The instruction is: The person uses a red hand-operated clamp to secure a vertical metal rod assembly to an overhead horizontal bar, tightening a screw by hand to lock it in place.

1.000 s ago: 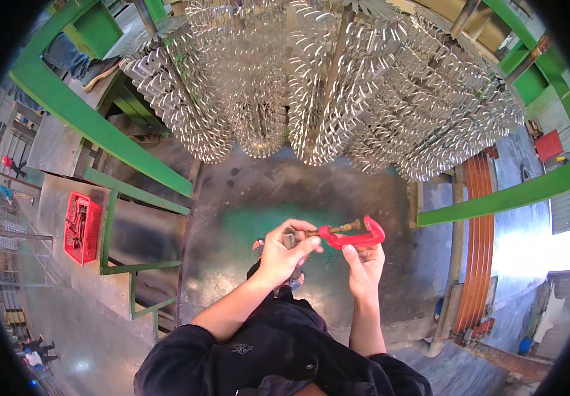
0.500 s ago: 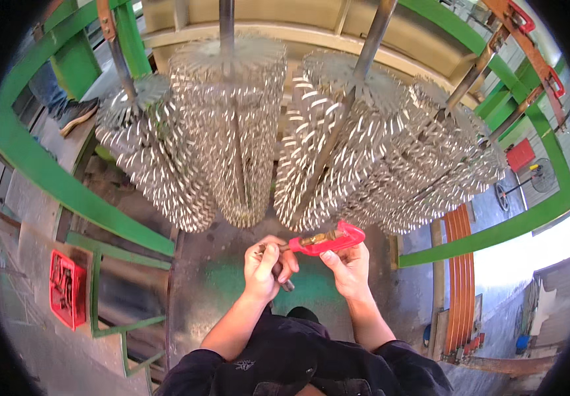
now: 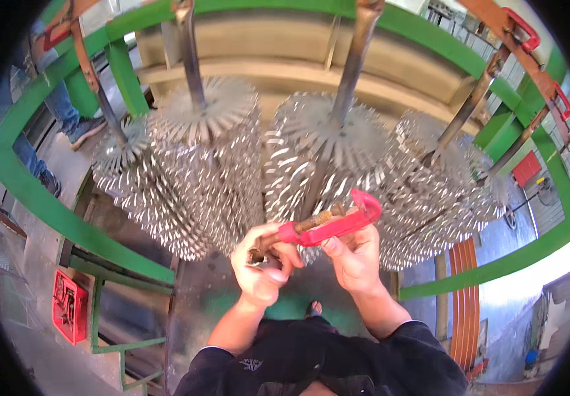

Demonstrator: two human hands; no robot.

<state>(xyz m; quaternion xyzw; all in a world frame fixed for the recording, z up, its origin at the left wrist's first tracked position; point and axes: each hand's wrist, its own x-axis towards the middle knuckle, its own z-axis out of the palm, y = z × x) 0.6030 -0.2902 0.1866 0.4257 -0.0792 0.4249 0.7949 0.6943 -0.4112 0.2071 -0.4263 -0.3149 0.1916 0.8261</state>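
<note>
A red C-clamp (image 3: 339, 226) is held in both hands in front of the hanging metal stacks. My left hand (image 3: 256, 272) is closed around the clamp's screw end and its brownish metal handle; the fingers partly hide it. My right hand (image 3: 356, 263) grips the red frame from behind, thumb on its near side. The clamp lies nearly level, its curved jaw end to the right and slightly higher. Just beyond it is a tall stack of slotted metal discs (image 3: 328, 138) on a steel rod (image 3: 351, 72).
More slotted metal stacks (image 3: 205, 125) hang on both sides inside a green frame (image 3: 47, 198). Red clamps (image 3: 521, 30) sit on a rusty bar at upper right. A red crate (image 3: 69, 307) of metal pieces stands at left. Another person's legs (image 3: 60, 109) show at upper left.
The clamp and both hands have risen and come closer to the view. The left hand has turned around the screw end. The view has shifted, showing more of the person at upper left.
</note>
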